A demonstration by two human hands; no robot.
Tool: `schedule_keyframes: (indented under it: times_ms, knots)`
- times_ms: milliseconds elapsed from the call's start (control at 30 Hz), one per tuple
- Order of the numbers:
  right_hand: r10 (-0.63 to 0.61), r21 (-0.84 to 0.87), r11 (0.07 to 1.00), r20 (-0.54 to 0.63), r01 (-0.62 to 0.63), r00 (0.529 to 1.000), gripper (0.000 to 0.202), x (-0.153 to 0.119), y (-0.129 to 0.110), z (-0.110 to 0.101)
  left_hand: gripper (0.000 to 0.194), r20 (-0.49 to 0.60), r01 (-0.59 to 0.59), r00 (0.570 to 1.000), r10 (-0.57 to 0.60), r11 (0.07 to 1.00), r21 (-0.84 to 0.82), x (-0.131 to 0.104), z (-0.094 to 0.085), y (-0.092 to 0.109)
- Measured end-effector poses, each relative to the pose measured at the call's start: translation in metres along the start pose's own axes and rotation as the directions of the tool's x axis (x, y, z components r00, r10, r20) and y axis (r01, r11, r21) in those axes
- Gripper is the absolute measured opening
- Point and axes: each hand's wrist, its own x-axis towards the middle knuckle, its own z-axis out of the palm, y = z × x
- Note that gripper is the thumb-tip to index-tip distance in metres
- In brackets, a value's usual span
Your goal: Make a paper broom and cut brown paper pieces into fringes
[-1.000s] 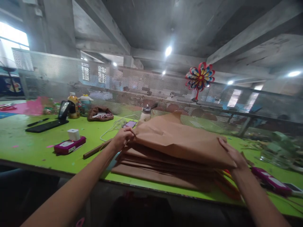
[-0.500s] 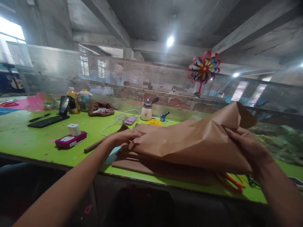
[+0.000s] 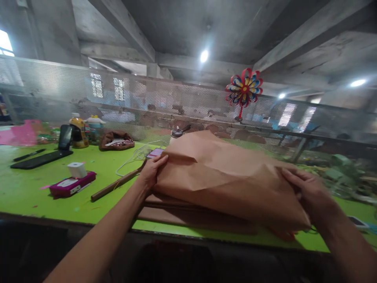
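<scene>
Centre to right of frame: left hand (image 3: pixel 151 173) and right hand (image 3: pixel 309 190), grips clamped on brown paper (image 3: pixel 220 171) above brown stack (image 3: pixel 188 218). Step, judged: paper handling; next move calls for even tension.

A large piece of brown paper (image 3: pixel 218 175), creased and buckled into shallow folds, is held by its left and right ends, its near right corner hanging low. Beneath it, a layered stack of brown paper (image 3: pixel 179 217) lies flat near the edge of the counter (image 3: pixel 29 192).
</scene>
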Motion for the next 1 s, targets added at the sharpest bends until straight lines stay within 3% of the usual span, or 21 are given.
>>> schedule_keyframes:
  times_ms: [133, 300, 400, 500, 633, 867, 1000]
  knots:
    - [-0.002, -0.027, 1.0, -0.008, 0.001, 1.0, 0.029, 0.002, -0.01, 0.006, 0.031, -0.09, -0.142, 0.987, 0.136, 0.988, -0.056, -0.005, 0.004, 0.006]
    - [-0.021, 0.153, 0.988, -0.008, 0.022, 1.0, 0.028, 0.011, -0.032, 0.014, 0.028, -0.196, -0.272, 0.949, 0.247, 0.955, -0.117, -0.005, 0.001, 0.01]
    - [0.013, 0.163, 0.986, 0.023, -0.016, 1.0, 0.045, 0.008, -0.031, 0.015, 0.028, -0.158, -0.265, 0.956, 0.246, 0.958, -0.111, -0.008, 0.001, 0.009]
    - [-0.018, 0.102, 0.995, -0.025, 0.021, 1.0, 0.032, 0.005, -0.025, 0.015, 0.026, -0.147, -0.259, 0.959, 0.241, 0.959, -0.114, -0.009, 0.005, 0.008]
    - [-0.05, 0.091, 0.994, -0.13, 0.062, 0.99, 0.035, -0.002, -0.019, 0.02, 0.017, -0.205, -0.257, 0.952, 0.228, 0.958, -0.129, -0.01, 0.009, 0.008]
    - [-0.102, 0.114, 0.985, -0.202, 0.127, 0.974, 0.023, -0.021, -0.018, 0.029, 0.023, -0.186, -0.194, 0.968, 0.166, 0.97, -0.145, -0.006, 0.001, 0.009]
    - [-0.164, 0.054, 0.981, -0.261, 0.184, 0.951, 0.022, -0.026, -0.015, 0.023, 0.023, -0.207, -0.245, 0.956, 0.209, 0.955, -0.165, -0.01, 0.001, 0.014]
